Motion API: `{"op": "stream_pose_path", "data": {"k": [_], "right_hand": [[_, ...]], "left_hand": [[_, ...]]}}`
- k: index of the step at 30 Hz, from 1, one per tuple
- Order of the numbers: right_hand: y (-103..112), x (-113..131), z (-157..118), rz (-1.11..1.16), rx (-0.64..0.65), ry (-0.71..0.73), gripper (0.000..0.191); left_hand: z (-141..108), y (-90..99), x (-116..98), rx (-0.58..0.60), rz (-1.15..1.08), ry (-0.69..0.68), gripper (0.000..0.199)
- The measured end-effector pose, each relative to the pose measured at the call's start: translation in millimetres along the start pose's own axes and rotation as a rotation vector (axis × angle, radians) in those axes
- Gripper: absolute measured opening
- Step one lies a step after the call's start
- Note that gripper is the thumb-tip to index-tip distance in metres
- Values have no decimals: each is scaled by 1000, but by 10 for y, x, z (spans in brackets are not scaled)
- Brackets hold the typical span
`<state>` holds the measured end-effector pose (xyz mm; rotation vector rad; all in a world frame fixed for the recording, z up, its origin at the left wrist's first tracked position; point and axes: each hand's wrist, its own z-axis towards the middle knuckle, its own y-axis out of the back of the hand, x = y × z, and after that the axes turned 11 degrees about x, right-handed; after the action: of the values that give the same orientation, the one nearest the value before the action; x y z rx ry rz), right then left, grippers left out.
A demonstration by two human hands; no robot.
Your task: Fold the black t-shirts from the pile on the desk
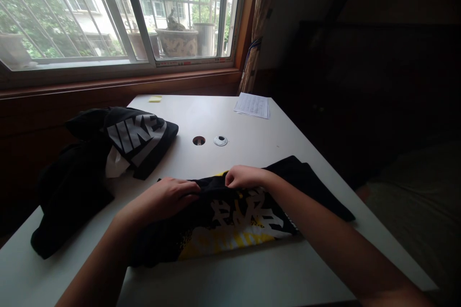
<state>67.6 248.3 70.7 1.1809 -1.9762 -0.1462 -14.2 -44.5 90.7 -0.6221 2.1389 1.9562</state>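
Observation:
A black T-shirt with a yellow and white print lies folded lengthwise across the near part of the white table. Its right end, perhaps a sleeve, spreads out past my right forearm. My left hand grips the far edge of the shirt, with thumb and fingers closed about the cloth. A short way to the right, my right hand is curled closed on the same edge, and its fingertips are partly hidden in the fabric. A strip of yellow shows behind the shirt, between the hands.
Left on the white table lies a crumpled black garment with large grey lettering. Printed papers and a yellow sticky note lie at the back. A cable hole and its round cover are mid-table. Behind is a barred window.

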Motion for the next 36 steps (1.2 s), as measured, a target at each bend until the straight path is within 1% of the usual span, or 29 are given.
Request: {"op": "stream_pose_path", "data": {"k": [2, 4, 7, 9, 11, 14, 16, 19, 22, 26, 28, 30, 32, 34, 36], "right_hand": [[10, -16, -12, 25, -1, 10, 21], [21, -38, -7, 29, -30, 4, 23], [15, -61, 42, 34, -102, -8, 36], [-8, -65, 88, 65, -148, 15, 44], [-39, -62, 127, 86, -176, 45, 42], [-77, -55, 153, 83, -170, 38, 31], [-91, -52, 159, 96, -229, -8, 27], [-108, -51, 172, 67, -320, -47, 30], [-115, -43, 169, 4, -311, -11, 34], [-64, -53, 58, 55, -334, 109, 50], [-15, -101, -18, 78, -295, 155, 53], [33, -183, -76, 77, -219, 151, 53], [76, -285, -115, 52, -165, 111, 49], [116, -389, -151, 15, -140, 76, 44], [155, -483, -191, -8, -141, 73, 40]], "left_hand": [[-1, 14, -10, 6, -20, -2, 18], [1, 21, -14, 10, -34, 5, 18], [5, 22, -10, 15, -44, 13, 17], [5, 22, -7, 18, -45, 10, 17], [3, 24, -5, 21, -48, 9, 17], [0, 25, -1, 18, -58, 11, 17], [0, 22, 4, 14, -60, 8, 17], [13, 5, 25, 12, -45, 17, 17], [45, -30, 81, -26, 18, 89, 19], [112, -112, 239, -103, 110, 243, 25], [148, -166, 330, -128, 115, 296, 26], [180, -221, 406, -139, 102, 314, 26], [204, -267, 464, -146, 91, 325, 26], [220, -304, 516, -152, 82, 338, 28], [226, -334, 578, -147, 62, 336, 29]]}}
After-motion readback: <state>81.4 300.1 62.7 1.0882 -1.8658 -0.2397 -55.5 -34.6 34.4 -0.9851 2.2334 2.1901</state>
